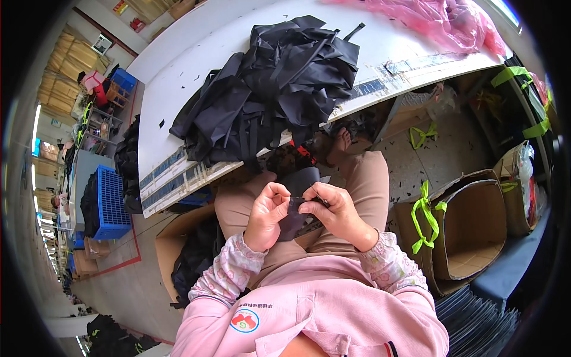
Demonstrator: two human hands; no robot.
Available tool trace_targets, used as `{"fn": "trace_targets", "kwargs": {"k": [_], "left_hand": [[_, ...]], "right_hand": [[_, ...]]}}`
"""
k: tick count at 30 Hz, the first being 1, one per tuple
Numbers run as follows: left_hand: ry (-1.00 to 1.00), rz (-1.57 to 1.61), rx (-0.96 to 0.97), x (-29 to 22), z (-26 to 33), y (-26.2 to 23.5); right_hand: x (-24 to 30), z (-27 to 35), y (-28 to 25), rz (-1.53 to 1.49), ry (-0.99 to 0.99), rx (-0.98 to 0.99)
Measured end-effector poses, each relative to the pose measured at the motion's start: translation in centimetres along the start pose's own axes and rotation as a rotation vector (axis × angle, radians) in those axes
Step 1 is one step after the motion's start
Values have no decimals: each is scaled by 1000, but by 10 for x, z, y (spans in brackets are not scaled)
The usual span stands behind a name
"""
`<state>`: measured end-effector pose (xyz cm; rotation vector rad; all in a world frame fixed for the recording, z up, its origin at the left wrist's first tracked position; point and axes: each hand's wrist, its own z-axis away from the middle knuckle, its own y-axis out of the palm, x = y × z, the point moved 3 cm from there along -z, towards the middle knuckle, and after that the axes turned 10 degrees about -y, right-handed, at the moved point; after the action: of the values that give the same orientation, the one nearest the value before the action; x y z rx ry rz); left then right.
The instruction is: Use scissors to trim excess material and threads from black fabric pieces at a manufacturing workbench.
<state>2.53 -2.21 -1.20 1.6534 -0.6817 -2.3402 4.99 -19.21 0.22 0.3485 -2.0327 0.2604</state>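
Over my lap, my left hand (266, 214) and my right hand (333, 214) both pinch a small piece of black fabric (299, 183). The fabric rises between my fingers and hangs down over my tan trousers (372, 184). My right hand also grips a thin dark tool, small and partly hidden by my fingers. A big heap of black fabric pieces and straps (267, 89) lies on the white table (172, 89) just beyond my knees.
A pink plastic bag (440, 21) lies at the table's far right. An open cardboard box (470, 232) with green ties stands on my right. Another box of black fabric (193, 256) sits on my left, with blue crates (110, 202) beyond it.
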Motion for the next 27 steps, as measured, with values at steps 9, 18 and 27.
{"fn": "trace_targets", "kwargs": {"k": [9, 18, 27], "left_hand": [[-19, -266, 39, -11, 15, 4], [11, -410, 93, -17, 12, 9], [14, -228, 171, -15, 12, 14]], "right_hand": [[-2, 1, -2, -8, 163, -48], [-11, 5, 0, -246, 230, -34], [-24, 14, 4, -831, 626, -2]]}}
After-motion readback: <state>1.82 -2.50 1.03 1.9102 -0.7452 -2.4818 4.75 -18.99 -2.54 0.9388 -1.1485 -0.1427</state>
